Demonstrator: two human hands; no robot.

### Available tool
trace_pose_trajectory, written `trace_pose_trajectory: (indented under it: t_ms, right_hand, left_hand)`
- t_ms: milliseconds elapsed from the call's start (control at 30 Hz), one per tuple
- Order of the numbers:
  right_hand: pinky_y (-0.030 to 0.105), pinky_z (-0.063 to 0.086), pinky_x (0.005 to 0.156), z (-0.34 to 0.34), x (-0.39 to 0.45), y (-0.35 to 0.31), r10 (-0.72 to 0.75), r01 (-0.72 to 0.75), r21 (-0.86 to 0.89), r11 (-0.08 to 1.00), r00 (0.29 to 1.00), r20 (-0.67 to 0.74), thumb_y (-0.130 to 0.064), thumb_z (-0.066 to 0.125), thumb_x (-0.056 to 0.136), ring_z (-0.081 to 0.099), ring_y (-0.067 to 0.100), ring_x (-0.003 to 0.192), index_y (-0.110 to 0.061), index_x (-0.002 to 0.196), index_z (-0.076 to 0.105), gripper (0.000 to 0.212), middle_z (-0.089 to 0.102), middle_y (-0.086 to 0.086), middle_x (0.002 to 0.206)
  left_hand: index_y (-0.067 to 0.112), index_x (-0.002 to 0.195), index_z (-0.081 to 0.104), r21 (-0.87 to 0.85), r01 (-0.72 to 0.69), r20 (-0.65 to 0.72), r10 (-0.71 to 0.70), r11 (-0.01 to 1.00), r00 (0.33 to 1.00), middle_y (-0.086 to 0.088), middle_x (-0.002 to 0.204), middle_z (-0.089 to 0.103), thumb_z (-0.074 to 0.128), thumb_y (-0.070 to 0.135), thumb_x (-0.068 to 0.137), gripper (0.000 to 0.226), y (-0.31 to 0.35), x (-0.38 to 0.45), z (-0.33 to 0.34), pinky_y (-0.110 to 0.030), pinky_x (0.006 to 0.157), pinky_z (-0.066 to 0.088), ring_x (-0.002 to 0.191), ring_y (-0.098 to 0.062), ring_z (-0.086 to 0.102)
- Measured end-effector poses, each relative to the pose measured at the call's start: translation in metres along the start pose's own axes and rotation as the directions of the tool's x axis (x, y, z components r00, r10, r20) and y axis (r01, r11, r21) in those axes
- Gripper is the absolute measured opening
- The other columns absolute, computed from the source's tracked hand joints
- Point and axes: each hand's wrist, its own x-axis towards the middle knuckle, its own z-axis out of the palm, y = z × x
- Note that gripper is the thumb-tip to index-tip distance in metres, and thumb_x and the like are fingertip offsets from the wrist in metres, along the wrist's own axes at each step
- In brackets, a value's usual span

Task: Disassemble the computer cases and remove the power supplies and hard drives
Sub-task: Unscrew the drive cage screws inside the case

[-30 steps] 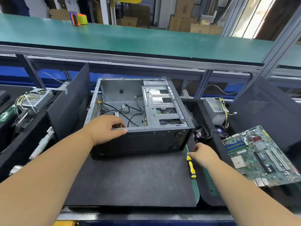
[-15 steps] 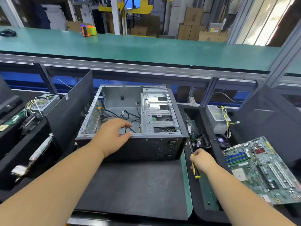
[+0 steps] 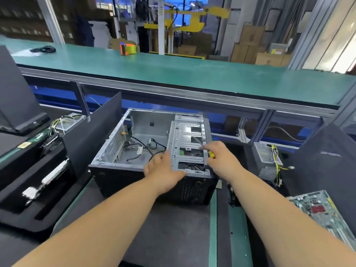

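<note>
Taking the open computer case (image 3: 154, 157) as the landmark: to its left, a black side panel (image 3: 92, 135) leans against it, and further left of that a removed power supply (image 3: 69, 123) with its yellow wiring lies among other dark parts. If the case shifts, the leaning panel will likely slide down.

Inside the case, left of the drive cage (image 3: 189, 149), loose black cables (image 3: 146, 149) trail across the floor. The left hand (image 3: 163, 170) rests flat on the case's near top edge, fingers spread and relaxed, holding nothing; it seems to be steadying the case. Those cables sit close to its fingertips and could snag whatever is pulled out.

At the cage's right edge, the right hand (image 3: 221, 158) is curled round a yellow-handled screwdriver (image 3: 211, 154), the tip hidden or blurred near the cage's side. A slip here could send the tip into the green board of the drive visible through the cage slot, or scrape knuckles on the sheet-metal edges.

To the right of the case, another power supply (image 3: 266, 153) stands against a second dark panel, and a motherboard (image 3: 323, 212) lies nearer the person, close to the right forearm; a careless elbow could knock it.
</note>
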Motion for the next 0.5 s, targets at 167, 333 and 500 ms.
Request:
trace_pose_trajectory:
  t_ms: [167, 333, 500]
  right_hand:
    - [0.034, 0.046, 0.089, 0.006, 0.01, 0.007, -0.067, 0.068, -0.175, 0.982, 0.998, 0.016, -0.027, 0.051, 0.094, 0.054, 0.017, 0.119, -0.028, 0.115, 0.063, 0.024, 0.044, -0.013, 0.142]
    - [0.032, 0.042, 0.068, 0.008, 0.008, 0.007, -0.144, 0.139, -0.228, 0.964, 0.99, -0.003, -0.024, 0.049, 0.091, 0.054, 0.018, 0.093, -0.025, 0.097, 0.056, 0.009, 0.048, -0.011, 0.117]
    - [0.035, 0.048, 0.076, 0.006, 0.01, 0.005, -0.159, 0.164, -0.196, 0.967, 0.986, 0.039, -0.023, 0.053, 0.089, 0.056, 0.021, 0.096, -0.019, 0.099, 0.059, 0.012, 0.048, -0.004, 0.112]
  left_hand:
    - [0.032, 0.156, 0.008, 0.047, 0.013, -0.063, -0.01, 0.999, 0.998, -0.003, 0.154, 0.025, 0.053, 0.061, 0.088, 0.086, -0.001, 0.002, 0.007, -0.04, 0.117, 0.012, 0.144, -0.026, 0.02]
    - [0.034, 0.156, 0.006, 0.092, 0.05, -0.093, -0.041, 0.995, 0.995, -0.001, 0.153, 0.023, 0.035, 0.057, 0.098, 0.069, 0.002, 0.002, 0.012, -0.039, 0.116, 0.011, 0.143, -0.025, 0.02]
    - [0.04, 0.155, 0.005, 0.092, 0.069, -0.122, -0.057, 0.993, 0.991, 0.0, 0.157, 0.017, 0.037, 0.055, 0.097, 0.068, 0.0, 0.005, 0.015, -0.039, 0.116, 0.011, 0.144, -0.026, 0.018]
